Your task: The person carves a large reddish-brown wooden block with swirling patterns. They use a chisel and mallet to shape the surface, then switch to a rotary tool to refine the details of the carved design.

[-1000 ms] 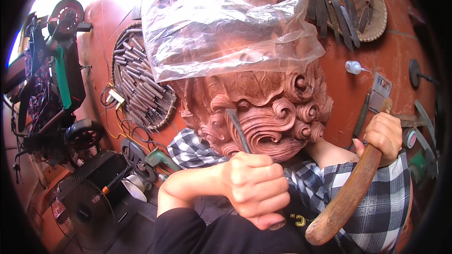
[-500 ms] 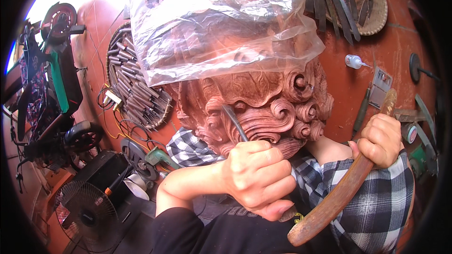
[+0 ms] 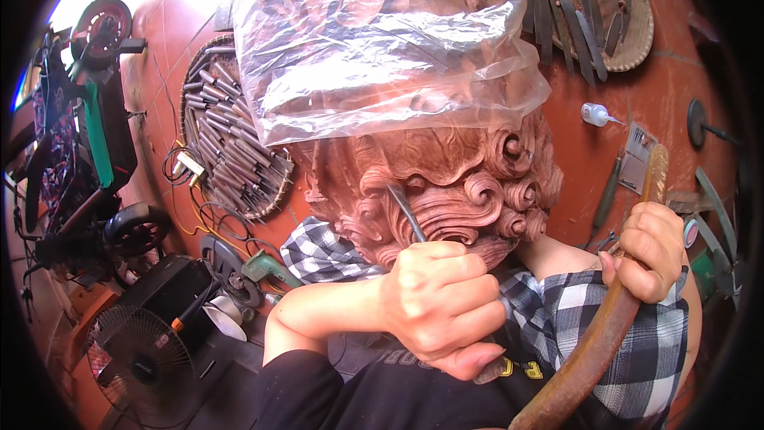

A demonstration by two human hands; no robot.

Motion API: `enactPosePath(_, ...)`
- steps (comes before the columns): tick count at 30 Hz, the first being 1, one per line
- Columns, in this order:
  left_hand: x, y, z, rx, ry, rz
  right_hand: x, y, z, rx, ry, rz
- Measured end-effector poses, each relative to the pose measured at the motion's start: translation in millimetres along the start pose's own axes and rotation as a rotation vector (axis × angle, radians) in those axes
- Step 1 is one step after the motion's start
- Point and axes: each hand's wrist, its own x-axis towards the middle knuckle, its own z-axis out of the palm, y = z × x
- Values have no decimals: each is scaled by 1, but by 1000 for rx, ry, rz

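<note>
Against the carved wooden scrollwork on the lap, the left hand fists a chisel angled up-left into the curls, while the right hand, farther off, grips a curved wooden mallet.

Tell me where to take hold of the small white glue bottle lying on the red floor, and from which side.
Grip the small white glue bottle across its round body, not the thin nozzle, which points right and looks too slim to hold. It lies on its side on the red floor, so coming from straight above seems best. Bare floor surrounds it. Both hands are busy now: left hand on a chisel, right hand on a curved wooden mallet.
</note>
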Motion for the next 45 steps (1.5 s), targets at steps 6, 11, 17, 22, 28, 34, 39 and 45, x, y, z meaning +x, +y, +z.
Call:
enactPosePath(6,3,0,2,-15,50,0,7,2,-4,17,-57,-5)
enactPosePath(11,-4,-1,-1,1,-3,59,7,5,-8,91,-143,-18)
enactPosePath(17,4,-1,-4,-43,2,12,10,2,-11,58,-187,7)
enactPosePath(22,14,-2,-6,-65,17,-77,7,2,-11,65,-162,22)
enactPosePath(28,22,1,-5,-74,90,-180,9,1,-6,97,-24,12)
enactPosePath(34,23,0,-10,-106,73,-197,8,11,-14,-32,-35,41)
enactPosePath(39,22,-4,-12,-142,69,-172,6,12,-23,-55,-77,81)
enactPosePath(45,20,-2,-12,-131,93,-190,7,18,-23,90,-24,27)
